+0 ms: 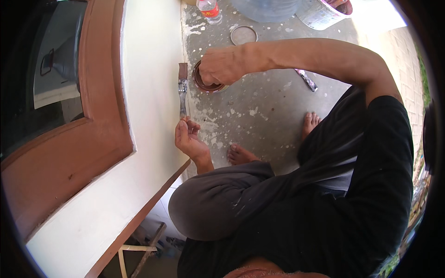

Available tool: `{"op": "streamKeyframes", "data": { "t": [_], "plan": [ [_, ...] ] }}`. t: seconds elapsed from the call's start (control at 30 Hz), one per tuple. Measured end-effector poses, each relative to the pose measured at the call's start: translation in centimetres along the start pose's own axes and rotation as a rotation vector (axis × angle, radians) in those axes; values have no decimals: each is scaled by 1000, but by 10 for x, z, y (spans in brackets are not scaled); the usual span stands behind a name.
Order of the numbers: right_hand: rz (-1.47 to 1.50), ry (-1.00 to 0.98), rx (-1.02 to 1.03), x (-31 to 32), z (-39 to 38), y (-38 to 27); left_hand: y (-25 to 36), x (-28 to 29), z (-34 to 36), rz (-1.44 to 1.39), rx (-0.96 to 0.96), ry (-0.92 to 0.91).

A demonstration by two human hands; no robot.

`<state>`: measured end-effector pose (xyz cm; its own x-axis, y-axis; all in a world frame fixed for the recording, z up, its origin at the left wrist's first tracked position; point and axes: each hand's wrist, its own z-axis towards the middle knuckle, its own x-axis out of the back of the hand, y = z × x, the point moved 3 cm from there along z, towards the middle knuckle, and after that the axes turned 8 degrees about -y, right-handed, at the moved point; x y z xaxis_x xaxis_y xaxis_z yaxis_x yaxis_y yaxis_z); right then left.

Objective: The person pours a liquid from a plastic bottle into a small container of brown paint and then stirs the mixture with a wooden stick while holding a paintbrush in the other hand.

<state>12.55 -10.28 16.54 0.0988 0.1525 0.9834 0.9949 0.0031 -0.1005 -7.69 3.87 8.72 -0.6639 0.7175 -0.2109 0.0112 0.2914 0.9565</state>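
Note:
My left hand (191, 141) is closed, pinching the handle end of a paintbrush (182, 95). The brush points away from me beside the white wall, and its flat bristles are brown. Across from my right side, my right hand (220, 67) reaches over a round paint can (211, 88) with brown paint on its inner wall. The fingers are curled down at the can's mouth, and what they grip is hidden. The can stands on the paint-spotted floor (264, 104), just right of the bristles.
A round lid (244, 34) lies beyond the can. Farther back are a clear bottle (211, 13), a large bluish plastic container (266, 9) and a paint-stained white bucket (322, 16). A paint-smeared stick-like tool (306, 80) lies under my right arm. At left is a brown window frame (99, 139).

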Motion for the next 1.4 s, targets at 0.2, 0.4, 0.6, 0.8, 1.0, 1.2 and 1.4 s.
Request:
{"op": "streamKeyframes", "data": {
  "t": [0.2,0.4,0.6,0.8,1.0,1.2,1.4],
  "plan": [
    [-36,175,-18,-14,2,6,2,-1,0,46,-6,-4],
    [-36,138,-11,-2,-5,12,4,-4,-1,12,4,-23],
    [-17,88,25,-2,-3,2,-2,-3,2,15,9,-5],
    [-10,259,10,-13,3,3,1,0,0,36,3,-3],
    [-31,112,-51,-2,-4,10,2,-2,-1,32,-15,-10],
    [80,94,20,-11,-4,-1,-3,-7,0,23,-2,-23],
    [-23,310,-14,-5,-2,4,2,-2,-1,37,-7,4]
  ]
}}
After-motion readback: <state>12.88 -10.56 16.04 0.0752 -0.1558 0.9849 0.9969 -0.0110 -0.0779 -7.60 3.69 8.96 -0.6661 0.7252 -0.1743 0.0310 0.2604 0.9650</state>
